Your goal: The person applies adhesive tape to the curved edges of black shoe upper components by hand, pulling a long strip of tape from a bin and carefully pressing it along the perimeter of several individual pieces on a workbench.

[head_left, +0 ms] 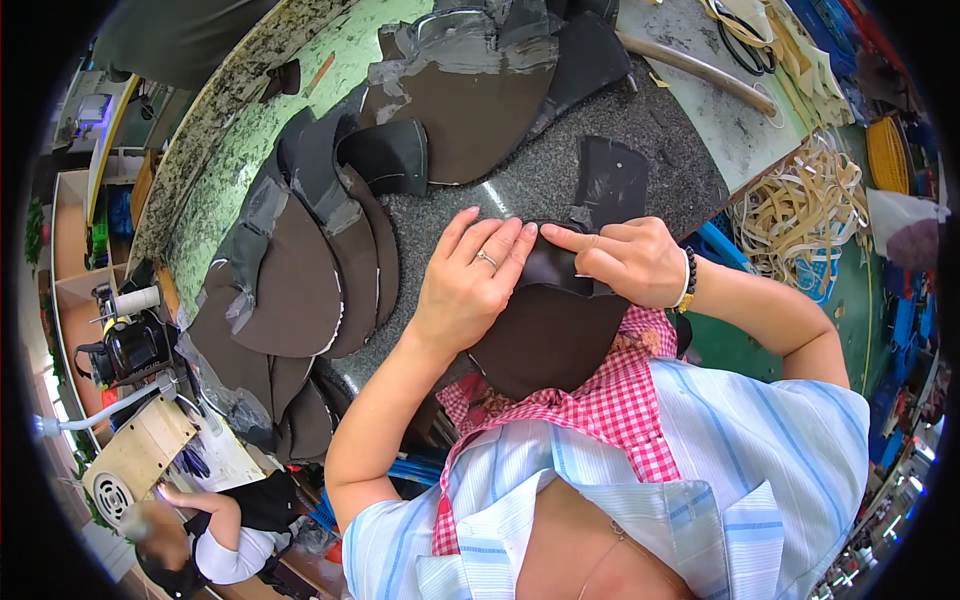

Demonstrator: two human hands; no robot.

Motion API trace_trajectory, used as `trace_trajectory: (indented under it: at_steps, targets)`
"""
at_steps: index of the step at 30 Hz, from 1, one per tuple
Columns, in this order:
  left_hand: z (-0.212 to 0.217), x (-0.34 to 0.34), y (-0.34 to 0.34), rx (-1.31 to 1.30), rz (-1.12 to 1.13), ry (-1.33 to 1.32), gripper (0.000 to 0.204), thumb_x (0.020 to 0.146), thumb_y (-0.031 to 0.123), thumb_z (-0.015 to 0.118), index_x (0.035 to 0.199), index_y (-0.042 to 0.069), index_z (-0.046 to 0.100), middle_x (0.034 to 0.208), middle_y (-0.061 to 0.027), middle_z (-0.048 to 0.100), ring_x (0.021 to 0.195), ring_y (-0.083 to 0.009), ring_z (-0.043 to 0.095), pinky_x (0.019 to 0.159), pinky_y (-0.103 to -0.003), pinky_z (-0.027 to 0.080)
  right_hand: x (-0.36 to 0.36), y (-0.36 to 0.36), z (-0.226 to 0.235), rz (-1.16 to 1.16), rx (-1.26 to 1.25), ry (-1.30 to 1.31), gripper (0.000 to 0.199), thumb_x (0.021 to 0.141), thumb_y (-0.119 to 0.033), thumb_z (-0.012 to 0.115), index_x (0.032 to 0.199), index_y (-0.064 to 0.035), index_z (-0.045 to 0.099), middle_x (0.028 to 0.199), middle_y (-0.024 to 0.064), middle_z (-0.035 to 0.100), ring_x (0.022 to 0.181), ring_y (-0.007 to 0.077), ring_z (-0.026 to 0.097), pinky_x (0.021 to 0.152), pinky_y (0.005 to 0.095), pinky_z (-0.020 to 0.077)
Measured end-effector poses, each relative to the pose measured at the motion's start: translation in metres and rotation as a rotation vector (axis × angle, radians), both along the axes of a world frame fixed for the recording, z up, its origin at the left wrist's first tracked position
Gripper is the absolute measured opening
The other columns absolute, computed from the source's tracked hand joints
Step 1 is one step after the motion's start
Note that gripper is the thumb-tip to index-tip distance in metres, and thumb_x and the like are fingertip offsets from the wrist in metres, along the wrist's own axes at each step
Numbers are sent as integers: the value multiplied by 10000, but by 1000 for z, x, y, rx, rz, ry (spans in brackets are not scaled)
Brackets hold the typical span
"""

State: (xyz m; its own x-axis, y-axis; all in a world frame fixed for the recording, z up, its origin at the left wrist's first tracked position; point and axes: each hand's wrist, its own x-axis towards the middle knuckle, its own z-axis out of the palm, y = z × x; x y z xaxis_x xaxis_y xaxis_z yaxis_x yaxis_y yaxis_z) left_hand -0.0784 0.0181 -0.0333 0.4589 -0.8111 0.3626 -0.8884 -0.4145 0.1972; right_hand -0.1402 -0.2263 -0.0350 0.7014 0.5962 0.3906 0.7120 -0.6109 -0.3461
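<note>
Head view: I have both hands at the upper edge of a dark brown rounded piece (545,345) with a glossy black band (552,272), which lies at the near side of the speckled grey worktop (685,150), its lower curve in front of my red-and-white checked apron (625,405). My left hand (472,272), a ring on one finger, has its fingers close together and reaching forward, the nearest tips at the band's upper left corner. My right hand (632,262) comes from the other side, index finger stretched along the top edge, thumb against the band and the other fingers curled. My fingers hide the edge, so I cannot fairly tell whether either hand pinches the material or only presses on it. Just beyond my right hand lies a small black piece (612,178) with grey smears. To the left, similar brown rounded pieces (290,275) overlap in a fanned stack, and a larger brown piece (460,115) lies at the far side. Beige strips (800,200) hang in a tangle on the right.
</note>
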Motion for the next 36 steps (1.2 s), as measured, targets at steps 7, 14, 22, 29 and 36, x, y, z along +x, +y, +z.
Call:
trace_trajectory:
  at_steps: [7,14,22,29,36]
  targets:
    - [11,1,5,145,-36,-4,516,742,70,634,1259,68,634,1220,-76,652,1119,-217,606,1056,-464,396,5,-7,-6,64,49,48,237,679,-80,704,829,-77,521,1227,133,663,515,140,580,466,276,506]
    - [19,-17,5,316,49,-106,509,831,168,647,1323,56,579,1314,-79,606,1208,-231,569,1078,-475,367,12,-19,3,267,77,121,433,677,-68,673,1105,-27,620,767,46,672,532,177,609,470,322,491]
    - [-4,-33,39,-65,11,150,436,761,237,786,1153,87,672,1256,-97,640,1193,-255,582,1030,-427,425,12,-16,14,103,491,594,274,729,-18,612,1002,-36,588,737,32,660,501,143,568,468,273,432]
    - [23,-8,-2,-217,302,221,350,764,152,796,1053,19,652,941,-72,676,827,-245,649,808,-357,507,16,25,23,-345,388,729,414,764,-220,821,959,-35,506,789,98,630,690,221,625,628,334,468]
    - [32,-31,-4,-443,313,1077,211,816,28,741,1023,19,699,851,-57,732,758,-85,673,662,-235,522,14,13,17,-212,678,1003,365,734,25,772,959,-47,493,797,17,596,729,101,562,657,289,469]
